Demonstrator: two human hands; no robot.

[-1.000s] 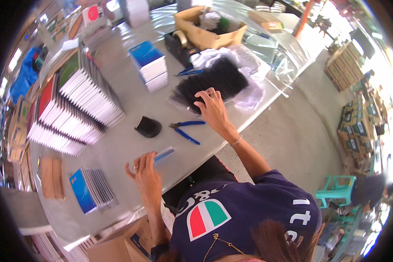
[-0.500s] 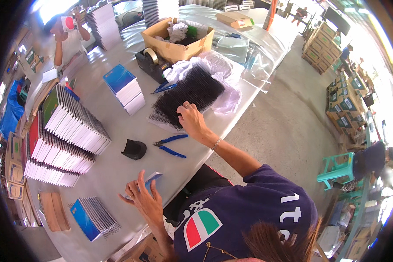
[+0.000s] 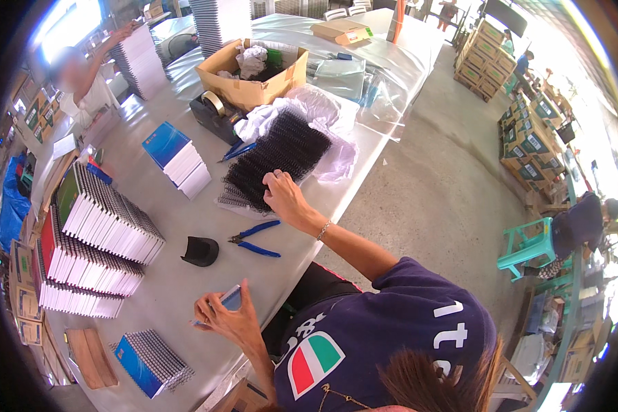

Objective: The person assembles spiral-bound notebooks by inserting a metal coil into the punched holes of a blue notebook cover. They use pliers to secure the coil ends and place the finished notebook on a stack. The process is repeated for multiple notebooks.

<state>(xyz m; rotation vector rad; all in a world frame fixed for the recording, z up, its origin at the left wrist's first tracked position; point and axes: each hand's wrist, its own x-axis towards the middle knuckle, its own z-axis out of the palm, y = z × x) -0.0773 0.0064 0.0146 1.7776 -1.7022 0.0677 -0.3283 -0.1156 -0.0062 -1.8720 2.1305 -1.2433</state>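
Note:
My left hand (image 3: 228,317) grips a small blue-covered notebook (image 3: 232,300) above the near table edge, largely hidden behind the fingers. My right hand (image 3: 286,200) is at the near edge of a pile of black spiral binding coils (image 3: 285,152), its fingertips pinched together; whether a coil is between them is too small to tell. Between the hands lie blue-handled cutting pliers (image 3: 255,239) with their handles spread. Beside them stands a black curved holder (image 3: 200,251). A bound stack of spiral notebooks (image 3: 151,362) with blue covers lies left of my left hand.
Tall rows of spiral notebooks (image 3: 106,226) stand at the left, with a blue-topped stack (image 3: 178,161) farther in. A tape dispenser (image 3: 216,117) and a cardboard box (image 3: 254,93) sit at the back. A co-worker (image 3: 82,82) is across the table. A green stool (image 3: 527,248) stands right.
The view has shifted, moving the table leftward and down. My left fingers have closed more around the notebook. My right hand stays at the coils. The co-worker's arm now reaches to a tall stack.

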